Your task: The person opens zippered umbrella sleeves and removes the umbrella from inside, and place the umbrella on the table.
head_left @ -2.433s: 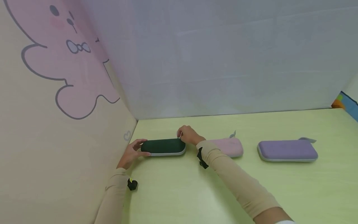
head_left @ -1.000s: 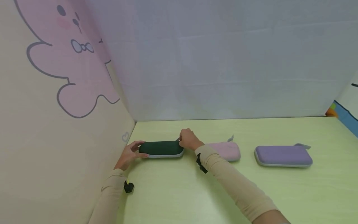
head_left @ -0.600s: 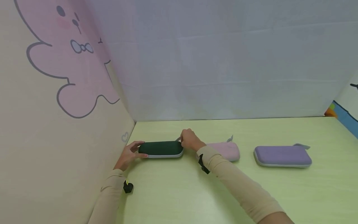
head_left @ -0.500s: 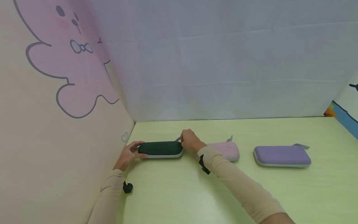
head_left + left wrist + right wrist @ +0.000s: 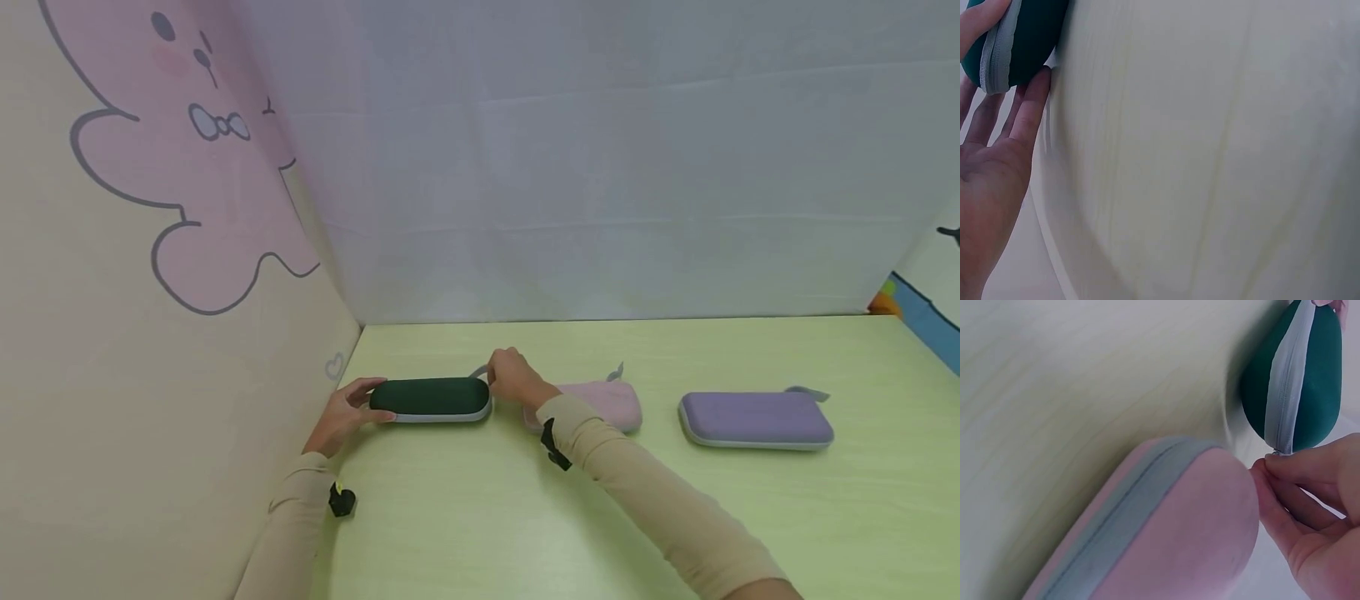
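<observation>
Pinching the zip pull [image 5: 1281,452] on the green case [image 5: 431,397], right hand [image 5: 516,375] just edged rightward; left hand [image 5: 339,419] grips the other end (near far-left corner of the table [image 5: 435,508]). We judge little unzipped yet.

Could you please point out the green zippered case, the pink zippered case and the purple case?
Green zippered case [image 5: 431,397]: head view, middle of its top.
Pink zippered case [image 5: 1185,528]: right wrist view, on its pink shell.
Purple case [image 5: 757,417]: head view, middle of its top.
</observation>
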